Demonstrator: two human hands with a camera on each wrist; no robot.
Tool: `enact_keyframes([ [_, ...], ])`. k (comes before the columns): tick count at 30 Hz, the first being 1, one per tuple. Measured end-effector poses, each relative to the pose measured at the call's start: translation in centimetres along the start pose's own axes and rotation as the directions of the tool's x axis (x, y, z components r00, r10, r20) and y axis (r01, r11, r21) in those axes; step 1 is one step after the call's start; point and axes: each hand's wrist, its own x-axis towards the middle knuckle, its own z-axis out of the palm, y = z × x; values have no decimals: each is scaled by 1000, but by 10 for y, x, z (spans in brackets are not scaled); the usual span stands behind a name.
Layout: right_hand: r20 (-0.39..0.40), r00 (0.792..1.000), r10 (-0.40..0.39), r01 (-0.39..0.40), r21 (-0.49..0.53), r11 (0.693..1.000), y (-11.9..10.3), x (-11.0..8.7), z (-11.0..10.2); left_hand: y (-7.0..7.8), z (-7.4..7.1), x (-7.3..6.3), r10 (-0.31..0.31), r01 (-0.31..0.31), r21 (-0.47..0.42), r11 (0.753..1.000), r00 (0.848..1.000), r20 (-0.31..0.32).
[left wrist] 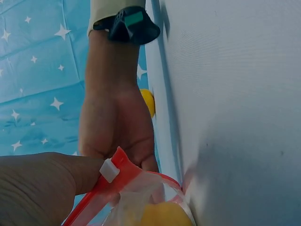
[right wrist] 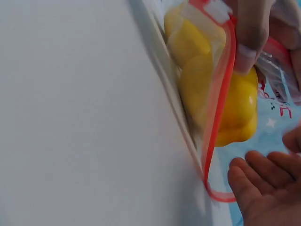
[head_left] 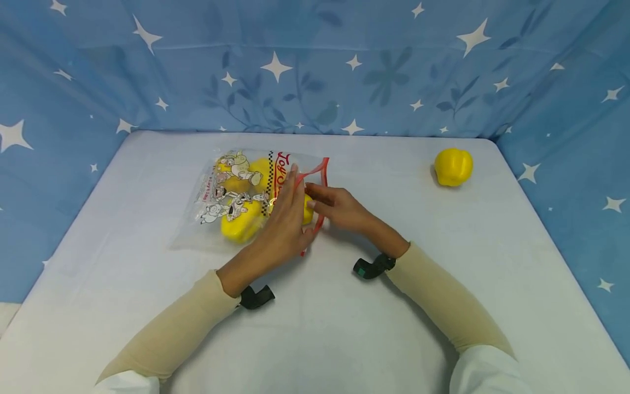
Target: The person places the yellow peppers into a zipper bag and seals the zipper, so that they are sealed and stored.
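A clear zip bag (head_left: 192,232) printed with cartoon animals lies left of centre, with several yellow bell peppers (head_left: 240,225) inside. My left hand (head_left: 283,224) holds the bag by its red-edged mouth, thumb near the white slider (left wrist: 109,170). Fingers of that hand lie across the printed side. At the opening, my right hand (head_left: 346,209) has its fingers extended, palm toward the mouth, and grips nothing that shows. Just inside the red rim (right wrist: 221,94) sits one bell pepper (right wrist: 240,110), apart from the right fingertips in the right wrist view.
Another yellow bell pepper (head_left: 453,167) stands alone at the table's far right. The white table (head_left: 315,339) ends at a blue curtain (head_left: 315,65) with stars, behind and on both sides. Black wrist devices (head_left: 374,267) sit under both wrists.
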Motion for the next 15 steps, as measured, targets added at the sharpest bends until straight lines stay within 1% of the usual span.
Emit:
enact_keyframes([
  [1,-42,999,7,-6,30,1000,1,-4,-1,0,0,0,0,0,3,1000,1000,-1],
  [3,-116,993,29,-15,123,992,2,-11,-4,0,0,1,-7,7,4,1000,1000,1],
  [5,-149,987,60,-24,231,973,3,-18,-5,0,0,1,-16,16,3,1000,1000,5],
  [6,-151,985,81,-38,270,962,3,-22,-6,0,0,1,-20,20,4,1000,1000,5],
  [8,-130,985,116,-65,344,937,3,-28,-6,0,0,1,-28,28,7,1000,1000,9],
  [10,-102,986,131,-81,395,915,2,-33,-5,0,0,1,-31,30,10,999,999,10],
  [13,-70,989,127,-85,431,898,1,-37,-2,1,0,1,-34,34,13,999,999,15],
  [15,-60,991,118,-81,432,898,0,-38,0,1,0,1,-35,34,10,999,999,14],
])
